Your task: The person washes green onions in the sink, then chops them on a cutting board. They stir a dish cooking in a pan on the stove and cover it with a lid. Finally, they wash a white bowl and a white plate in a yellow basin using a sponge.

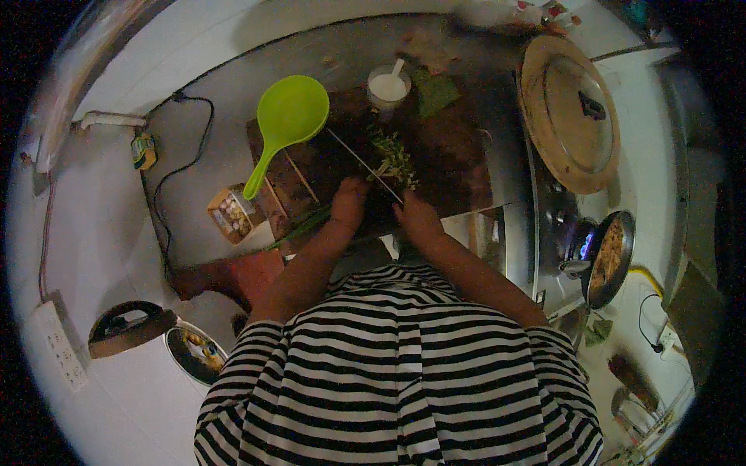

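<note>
My right hand (421, 216) is closed on the handle end of a knife (362, 163), whose thin blade points up and to the left over a dark wooden board (460, 169). My left hand (349, 205) presses on long green stalks (306, 226), which run out from under it to the lower left; its fingertips are hard to make out. Chopped greens (393, 154) lie in a heap just beyond the blade. A lime-green plastic ladle (294, 110) rests at the board's upper left. Behind the greens stands a tub of white powder (389, 87) with a white scoop in it.
A box of garlic (233, 215) sits left of the board, near a black cable (201, 145). At the right, a large lid (571, 116) leans by the stove, where a pan of food (609, 259) stands over a blue flame. A green cloth or leaf (437, 93) lies beyond the board.
</note>
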{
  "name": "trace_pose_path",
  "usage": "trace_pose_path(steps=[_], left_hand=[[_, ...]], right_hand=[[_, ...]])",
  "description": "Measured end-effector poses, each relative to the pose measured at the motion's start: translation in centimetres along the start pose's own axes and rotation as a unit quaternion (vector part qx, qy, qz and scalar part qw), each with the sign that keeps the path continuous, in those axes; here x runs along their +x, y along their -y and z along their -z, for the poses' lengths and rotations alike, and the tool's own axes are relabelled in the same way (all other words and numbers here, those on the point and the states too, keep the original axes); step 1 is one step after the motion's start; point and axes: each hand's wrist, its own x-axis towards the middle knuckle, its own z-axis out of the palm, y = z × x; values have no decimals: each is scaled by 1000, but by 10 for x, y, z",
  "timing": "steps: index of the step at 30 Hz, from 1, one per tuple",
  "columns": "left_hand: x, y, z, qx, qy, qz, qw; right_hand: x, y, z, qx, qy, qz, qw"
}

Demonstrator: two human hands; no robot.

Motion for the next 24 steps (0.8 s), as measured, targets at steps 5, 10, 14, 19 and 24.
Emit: trace_pose_path(steps=[5,10,14,19,24], left_hand=[[-4,-2,16,66,83,1,994],[3,-5,10,13,28,9,999],[5,-10,11,-28,69,70,995],[4,-16,30,-42,106,78,990],[-4,-7,16,-5,-1,-8,1000]], right_hand=[[6,0,2,53,-67,28,996],[-6,-1,11,44,-64,22,997],[-1,-3,-1,9,-63,31,998],[14,-2,-12,51,-55,27,997],[-7,9,16,22,-27,20,999]])
